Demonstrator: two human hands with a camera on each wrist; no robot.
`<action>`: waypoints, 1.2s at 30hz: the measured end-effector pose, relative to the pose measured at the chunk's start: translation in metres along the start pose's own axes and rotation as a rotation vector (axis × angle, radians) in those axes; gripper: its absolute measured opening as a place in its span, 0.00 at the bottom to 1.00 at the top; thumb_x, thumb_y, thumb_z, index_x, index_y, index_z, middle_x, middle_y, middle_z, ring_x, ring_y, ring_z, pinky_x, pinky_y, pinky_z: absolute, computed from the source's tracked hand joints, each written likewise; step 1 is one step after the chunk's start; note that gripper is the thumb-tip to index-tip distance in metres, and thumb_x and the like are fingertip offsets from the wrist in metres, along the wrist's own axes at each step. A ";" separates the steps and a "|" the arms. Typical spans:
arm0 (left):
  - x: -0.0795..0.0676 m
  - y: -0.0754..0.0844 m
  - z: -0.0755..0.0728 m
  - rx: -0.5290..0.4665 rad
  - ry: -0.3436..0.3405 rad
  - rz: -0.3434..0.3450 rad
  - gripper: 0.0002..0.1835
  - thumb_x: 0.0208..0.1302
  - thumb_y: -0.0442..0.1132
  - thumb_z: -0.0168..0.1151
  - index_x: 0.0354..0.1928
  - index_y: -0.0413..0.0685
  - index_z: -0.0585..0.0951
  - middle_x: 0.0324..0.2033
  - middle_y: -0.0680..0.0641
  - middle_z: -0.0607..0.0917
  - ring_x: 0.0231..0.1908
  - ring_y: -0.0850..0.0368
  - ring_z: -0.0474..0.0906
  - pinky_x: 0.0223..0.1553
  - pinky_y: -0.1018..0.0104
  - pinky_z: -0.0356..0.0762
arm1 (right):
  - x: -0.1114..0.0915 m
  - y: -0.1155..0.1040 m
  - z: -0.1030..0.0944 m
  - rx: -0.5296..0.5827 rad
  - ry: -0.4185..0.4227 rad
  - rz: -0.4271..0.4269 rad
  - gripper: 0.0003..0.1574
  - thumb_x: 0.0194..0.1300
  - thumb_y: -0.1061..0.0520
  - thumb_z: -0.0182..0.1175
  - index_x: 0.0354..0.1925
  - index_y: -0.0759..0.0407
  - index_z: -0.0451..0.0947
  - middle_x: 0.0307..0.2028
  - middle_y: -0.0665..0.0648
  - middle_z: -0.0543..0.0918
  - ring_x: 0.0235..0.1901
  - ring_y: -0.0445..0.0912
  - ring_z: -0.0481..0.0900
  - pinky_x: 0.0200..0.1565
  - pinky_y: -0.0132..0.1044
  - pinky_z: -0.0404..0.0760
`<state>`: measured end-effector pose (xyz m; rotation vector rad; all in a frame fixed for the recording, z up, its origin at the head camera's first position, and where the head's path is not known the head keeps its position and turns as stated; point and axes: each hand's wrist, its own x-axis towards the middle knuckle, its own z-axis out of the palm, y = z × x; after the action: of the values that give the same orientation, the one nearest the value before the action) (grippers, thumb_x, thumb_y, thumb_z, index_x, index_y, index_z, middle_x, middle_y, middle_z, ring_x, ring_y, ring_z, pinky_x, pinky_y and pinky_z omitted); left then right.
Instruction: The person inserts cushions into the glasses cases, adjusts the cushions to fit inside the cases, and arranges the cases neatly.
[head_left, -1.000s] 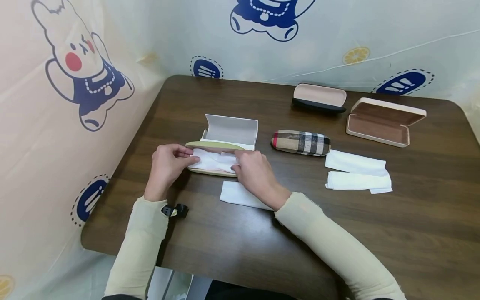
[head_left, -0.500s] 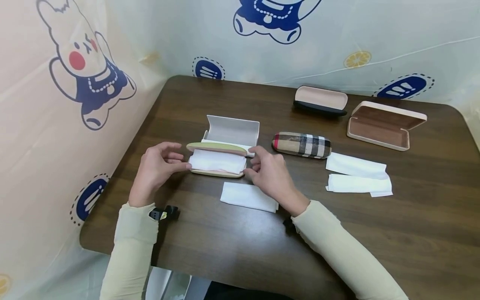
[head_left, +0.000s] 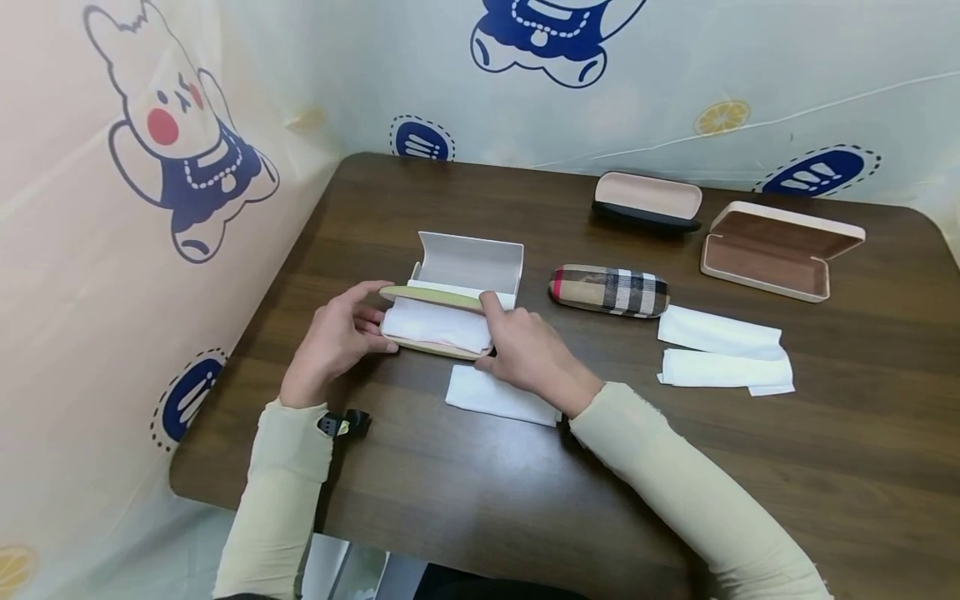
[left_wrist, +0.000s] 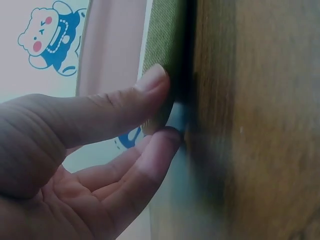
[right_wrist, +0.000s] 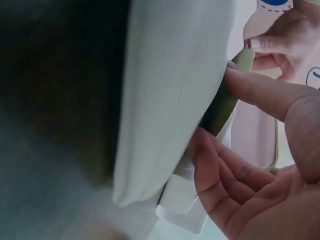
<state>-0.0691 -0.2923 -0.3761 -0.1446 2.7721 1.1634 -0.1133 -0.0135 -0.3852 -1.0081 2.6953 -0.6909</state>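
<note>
A green glasses case point(head_left: 431, 347) stands with its lid point(head_left: 435, 297) partly raised, its woven outside visible in the left wrist view. A folded white cloth point(head_left: 437, 325) lies inside it. My left hand point(head_left: 333, 337) grips the case's left end between thumb and fingers. At the right end, my right hand point(head_left: 528, 350) grips the case too, its forefinger by the lid and its thumb near the front rim. A second folded white cloth point(head_left: 502, 396) lies in front of the case, partly below my right hand; it looms large in the right wrist view.
Behind the green case stands an open white case point(head_left: 471, 260). To its right are a plaid case point(head_left: 609, 290), an open black case point(head_left: 647, 200) and an open white case with brown lining point(head_left: 780, 250). More folded white cloths point(head_left: 720, 350) lie on the wooden table point(head_left: 465, 492).
Both hands first drew outward from the cloth in the green case. Then they came back in, and they now hold the case by its two ends.
</note>
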 end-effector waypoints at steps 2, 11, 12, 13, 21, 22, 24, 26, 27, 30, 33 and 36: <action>0.000 0.000 -0.001 -0.004 -0.001 -0.006 0.46 0.49 0.27 0.80 0.71 0.53 0.70 0.46 0.37 0.83 0.42 0.43 0.80 0.47 0.49 0.80 | 0.000 0.001 -0.001 -0.004 0.001 0.001 0.50 0.55 0.51 0.77 0.67 0.62 0.60 0.23 0.54 0.78 0.22 0.48 0.79 0.24 0.42 0.77; -0.002 -0.001 -0.003 -0.011 -0.023 -0.030 0.44 0.54 0.29 0.77 0.73 0.52 0.69 0.48 0.38 0.83 0.44 0.44 0.80 0.46 0.51 0.80 | 0.002 0.006 -0.006 0.036 0.018 -0.041 0.52 0.56 0.49 0.76 0.71 0.60 0.63 0.19 0.53 0.77 0.21 0.47 0.78 0.24 0.40 0.76; -0.002 -0.002 -0.004 -0.011 -0.025 -0.026 0.43 0.55 0.30 0.77 0.72 0.52 0.70 0.48 0.38 0.83 0.44 0.44 0.79 0.46 0.52 0.80 | 0.002 0.006 -0.007 0.034 0.020 -0.048 0.51 0.57 0.48 0.75 0.71 0.60 0.63 0.18 0.52 0.76 0.21 0.47 0.77 0.24 0.40 0.76; -0.002 -0.003 -0.004 -0.013 -0.025 -0.022 0.42 0.55 0.30 0.76 0.72 0.51 0.70 0.47 0.38 0.83 0.44 0.45 0.80 0.46 0.53 0.80 | 0.002 0.007 -0.007 0.030 0.023 -0.056 0.50 0.58 0.48 0.75 0.71 0.60 0.64 0.17 0.52 0.75 0.20 0.47 0.77 0.24 0.40 0.75; -0.002 -0.007 -0.002 -0.039 0.046 -0.026 0.24 0.61 0.38 0.74 0.60 0.46 0.82 0.40 0.43 0.87 0.36 0.49 0.78 0.32 0.67 0.76 | 0.002 0.010 -0.007 0.061 0.067 -0.130 0.21 0.67 0.51 0.68 0.56 0.55 0.82 0.21 0.50 0.76 0.17 0.40 0.66 0.20 0.35 0.66; -0.001 -0.007 -0.001 -0.039 0.049 -0.025 0.24 0.61 0.38 0.74 0.60 0.46 0.82 0.40 0.43 0.87 0.35 0.49 0.78 0.31 0.68 0.75 | 0.002 0.011 -0.007 0.065 0.068 -0.128 0.21 0.67 0.51 0.68 0.56 0.55 0.83 0.20 0.50 0.76 0.17 0.40 0.65 0.20 0.35 0.66; -0.001 -0.008 -0.002 -0.025 0.056 -0.025 0.24 0.59 0.37 0.75 0.59 0.46 0.83 0.39 0.43 0.87 0.35 0.49 0.77 0.31 0.68 0.75 | 0.001 0.011 -0.008 0.065 0.071 -0.122 0.23 0.66 0.51 0.70 0.58 0.54 0.82 0.20 0.50 0.76 0.17 0.40 0.65 0.20 0.35 0.66; -0.001 -0.008 -0.002 -0.022 0.057 -0.026 0.24 0.58 0.37 0.76 0.58 0.46 0.84 0.39 0.43 0.86 0.35 0.49 0.78 0.31 0.69 0.76 | 0.001 0.010 -0.008 0.057 0.071 -0.121 0.24 0.65 0.51 0.71 0.58 0.54 0.82 0.22 0.51 0.79 0.18 0.41 0.67 0.22 0.36 0.69; -0.001 -0.008 -0.002 -0.023 0.057 -0.028 0.24 0.57 0.37 0.77 0.57 0.46 0.84 0.39 0.43 0.86 0.35 0.49 0.79 0.32 0.69 0.77 | 0.001 0.010 -0.007 0.053 0.069 -0.119 0.25 0.64 0.51 0.71 0.58 0.54 0.82 0.25 0.51 0.80 0.19 0.42 0.69 0.23 0.36 0.70; -0.002 -0.009 -0.001 -0.042 0.057 -0.025 0.26 0.52 0.36 0.80 0.55 0.45 0.85 0.40 0.42 0.86 0.37 0.49 0.82 0.34 0.71 0.79 | 0.000 0.009 -0.007 0.041 0.059 -0.114 0.25 0.62 0.51 0.73 0.56 0.55 0.82 0.30 0.51 0.83 0.22 0.44 0.72 0.26 0.39 0.73; -0.002 -0.011 0.001 -0.059 0.064 -0.016 0.27 0.48 0.34 0.82 0.53 0.43 0.85 0.40 0.42 0.86 0.38 0.49 0.83 0.35 0.72 0.80 | -0.001 0.008 -0.006 0.038 0.046 -0.097 0.24 0.60 0.51 0.74 0.53 0.54 0.80 0.29 0.51 0.82 0.23 0.46 0.75 0.26 0.40 0.74; -0.002 -0.011 0.002 -0.060 0.066 -0.014 0.27 0.46 0.34 0.83 0.52 0.43 0.84 0.39 0.42 0.86 0.37 0.49 0.83 0.36 0.72 0.80 | -0.001 0.007 -0.005 0.034 0.034 -0.076 0.24 0.59 0.52 0.75 0.51 0.54 0.79 0.27 0.51 0.80 0.22 0.47 0.76 0.25 0.42 0.74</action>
<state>-0.0650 -0.2985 -0.3851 -0.2127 2.7886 1.2618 -0.1178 -0.0064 -0.3843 -1.1059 2.6767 -0.7718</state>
